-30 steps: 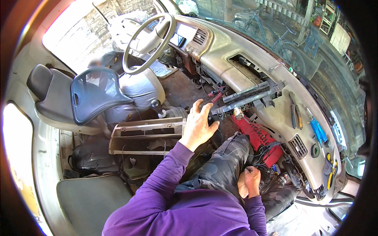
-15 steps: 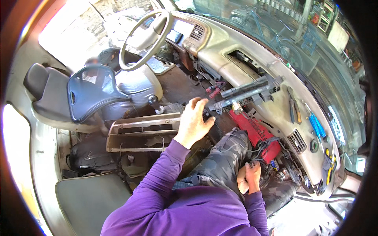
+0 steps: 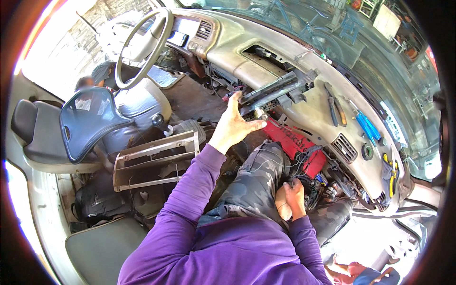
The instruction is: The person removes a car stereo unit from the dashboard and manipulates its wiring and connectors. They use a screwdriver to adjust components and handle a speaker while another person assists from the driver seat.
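Observation:
My left hand (image 3: 237, 123) is stretched toward the dashboard, thumb and fingers spread around the near end of a long dark metal bracket (image 3: 273, 90). Whether the skin touches the bracket cannot be made out. Just past the thumb, a small metallic fitting (image 3: 260, 113) shows under the bracket. Low by my camouflage trouser legs, my right hand (image 3: 293, 195) is closed, and what it may hold is hidden. Thin wires (image 3: 308, 154) hang beside it, over a red panel (image 3: 289, 140) under the dashboard.
Pliers (image 3: 336, 104), blue-handled tools (image 3: 366, 126), a tape roll (image 3: 366, 151) and yellow-handled pliers (image 3: 393, 178) lie on the dashboard (image 3: 228, 35). A beige frame (image 3: 156, 154) lies left of my arm. Beyond are seats (image 3: 40, 128) and a steering wheel (image 3: 145, 50); another person crouches outside (image 3: 102, 76).
The view has swung right, so the cabin sits further left in it. My left hand has come closer around the bracket's end. Another person's limbs now show at the lower right.

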Motion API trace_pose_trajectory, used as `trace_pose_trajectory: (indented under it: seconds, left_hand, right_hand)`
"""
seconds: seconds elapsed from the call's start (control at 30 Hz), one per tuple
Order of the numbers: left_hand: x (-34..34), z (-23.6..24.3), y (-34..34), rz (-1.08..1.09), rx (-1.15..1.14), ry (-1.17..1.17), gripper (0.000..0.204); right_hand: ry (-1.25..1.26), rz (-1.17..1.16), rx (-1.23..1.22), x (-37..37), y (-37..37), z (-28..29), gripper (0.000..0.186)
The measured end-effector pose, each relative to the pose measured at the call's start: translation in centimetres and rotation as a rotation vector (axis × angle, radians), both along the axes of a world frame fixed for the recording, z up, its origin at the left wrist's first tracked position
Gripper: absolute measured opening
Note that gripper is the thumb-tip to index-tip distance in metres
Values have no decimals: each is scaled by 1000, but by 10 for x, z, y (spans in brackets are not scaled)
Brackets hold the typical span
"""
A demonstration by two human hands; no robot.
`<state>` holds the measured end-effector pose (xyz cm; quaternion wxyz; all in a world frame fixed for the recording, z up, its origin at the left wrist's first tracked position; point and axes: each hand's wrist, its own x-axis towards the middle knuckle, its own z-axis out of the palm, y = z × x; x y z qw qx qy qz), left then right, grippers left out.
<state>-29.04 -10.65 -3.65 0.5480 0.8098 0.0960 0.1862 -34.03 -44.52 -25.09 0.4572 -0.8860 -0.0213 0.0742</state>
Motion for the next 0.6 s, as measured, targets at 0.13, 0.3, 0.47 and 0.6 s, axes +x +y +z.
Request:
trace_pose_trajectory:
  seconds: [0.13, 0.3, 0.47, 0.6]
  left_hand:
    - [8, -2, -5, 44, -21, 11, 117]
    - [6, 3, -7, 35, 39, -29, 115]
    - [9, -3, -6, 87, 233, -151, 106]
    - [10, -6, -8, 69, 198, -161, 102]
  right_hand:
    - [42, 24, -60, 1, 6, 12, 41]
    - [45, 24, -41, -2, 10, 16, 40]
    - [20, 61, -19, -1, 14, 23, 39]
    - [30, 63, -30, 0, 12, 18, 40]
